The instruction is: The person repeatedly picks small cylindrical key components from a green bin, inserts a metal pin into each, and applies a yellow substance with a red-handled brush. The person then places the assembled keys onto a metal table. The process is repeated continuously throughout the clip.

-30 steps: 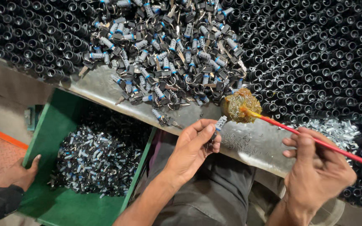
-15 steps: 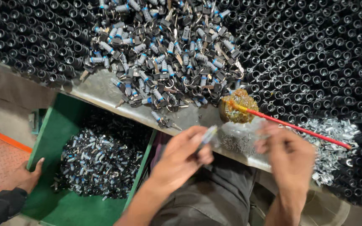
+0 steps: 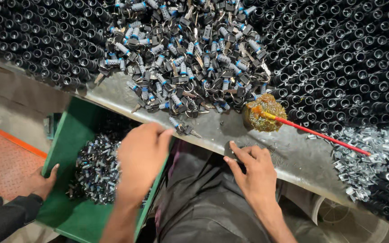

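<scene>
Grey metal worktop [image 3: 293, 157], near edge: left hand [image 3: 142, 155] hovers over green bin [image 3: 68, 135], grip unclear. Right hand [image 3: 253, 168], fingers curled, pins a small dark lock part [image 3: 230, 150]; likely light, rigid, pinchable at its sides.

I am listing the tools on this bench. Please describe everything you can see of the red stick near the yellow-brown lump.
The red stick is thin, straight and smooth, perhaps plastic or painted wood; I cannot tell which. It lies slanted on the grey bench top. Its upper left end, coated yellowish, is stuck into the greasy yellow-brown lump. Its lower right end rests on the pile of silver metal clips. No hand touches it; the right hand is nearest, below it.
</scene>
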